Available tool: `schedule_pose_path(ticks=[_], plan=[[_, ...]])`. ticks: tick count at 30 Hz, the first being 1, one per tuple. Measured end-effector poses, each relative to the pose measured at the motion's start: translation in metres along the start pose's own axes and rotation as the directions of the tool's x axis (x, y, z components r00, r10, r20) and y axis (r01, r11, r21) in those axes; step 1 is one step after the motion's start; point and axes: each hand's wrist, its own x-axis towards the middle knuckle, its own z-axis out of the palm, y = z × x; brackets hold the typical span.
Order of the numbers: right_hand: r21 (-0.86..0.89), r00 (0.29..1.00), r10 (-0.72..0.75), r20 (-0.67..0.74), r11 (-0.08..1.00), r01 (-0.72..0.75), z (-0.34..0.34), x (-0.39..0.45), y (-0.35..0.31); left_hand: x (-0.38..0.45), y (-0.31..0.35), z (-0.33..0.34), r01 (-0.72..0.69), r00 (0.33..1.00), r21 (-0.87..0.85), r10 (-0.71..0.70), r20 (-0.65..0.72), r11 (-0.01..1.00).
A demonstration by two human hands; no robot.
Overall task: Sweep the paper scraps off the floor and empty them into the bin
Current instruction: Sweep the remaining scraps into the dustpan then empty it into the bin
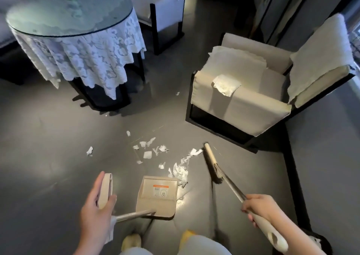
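White paper scraps [152,151] lie scattered on the dark floor in the middle of the view, with a denser heap [180,172] just beyond the dustpan's mouth. The beige dustpan [157,196] rests on the floor, its long handle gripped at the top by my left hand [95,212]. My right hand [261,206] grips the broom's handle. The broom head [212,163] stands on the floor to the right of the heap, close to it. One scrap [89,150] lies apart on the left, another small one [177,93] farther off near the armchair. No bin is in view.
A round table [64,15] with a lace cloth stands at the back left. A beige armchair [251,91] with a tissue on its seat stands at the right, another chair [165,7] behind. My feet in yellow slippers [132,241] are at the bottom.
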Motion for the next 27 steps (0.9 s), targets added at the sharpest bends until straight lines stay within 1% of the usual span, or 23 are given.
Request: schedule_pose_path(ticks=[3,5,7,9,11,14,16,18,20,22,25,27], plan=[[-0.120,1.000,-0.020,-0.016,0.993,0.018,0.003,0.047,-0.029,-0.021,-0.003,-0.003,0.049,0.995,-0.033,-0.051,-0.087,0.998],[-0.173,0.999,-0.026,-0.025,0.985,0.022,0.015,0.075,-0.044,-0.034,-0.005,-0.009,0.081,0.985,-0.056,-0.089,-0.147,0.995],[-0.225,0.999,-0.035,-0.004,0.974,0.033,0.033,0.093,-0.052,-0.045,-0.007,-0.017,0.095,0.973,-0.079,-0.109,-0.201,0.992],[-0.279,0.999,-0.021,0.040,0.960,0.031,0.053,0.099,-0.054,-0.055,-0.011,-0.027,0.116,0.956,-0.109,-0.140,-0.259,0.987],[-0.304,0.995,0.020,0.098,0.952,0.011,0.075,0.094,-0.052,-0.063,-0.016,-0.037,0.132,0.927,-0.187,-0.188,-0.325,0.973],[-0.345,0.972,0.059,0.227,0.938,0.024,0.096,0.074,-0.049,-0.068,-0.024,-0.049,0.125,0.876,-0.289,-0.242,-0.417,0.949],[-0.331,0.951,0.091,0.297,0.944,0.014,0.094,0.062,-0.052,-0.069,-0.028,-0.054,0.131,0.852,-0.273,-0.249,-0.460,0.953],[-0.320,0.940,0.095,0.328,0.947,0.015,0.081,0.052,-0.058,-0.069,-0.033,-0.059,0.144,0.847,-0.235,-0.242,-0.473,0.961],[-0.304,0.943,0.075,0.323,0.952,0.028,0.068,0.042,-0.063,-0.067,-0.036,-0.064,0.154,0.845,-0.227,-0.247,-0.474,0.962],[-0.277,0.958,0.045,0.284,0.960,0.037,0.063,0.031,-0.063,-0.063,-0.035,-0.070,0.173,0.836,-0.277,-0.289,-0.466,0.945],[-0.267,0.979,-0.002,0.202,0.962,0.057,0.077,0.022,-0.057,-0.054,-0.035,-0.083,0.206,0.804,-0.381,-0.378,-0.459,0.901],[-0.239,0.989,0.014,0.149,0.971,0.022,0.095,0.017,-0.054,-0.048,-0.038,-0.095,0.200,0.797,-0.426,-0.400,-0.453,0.882]])
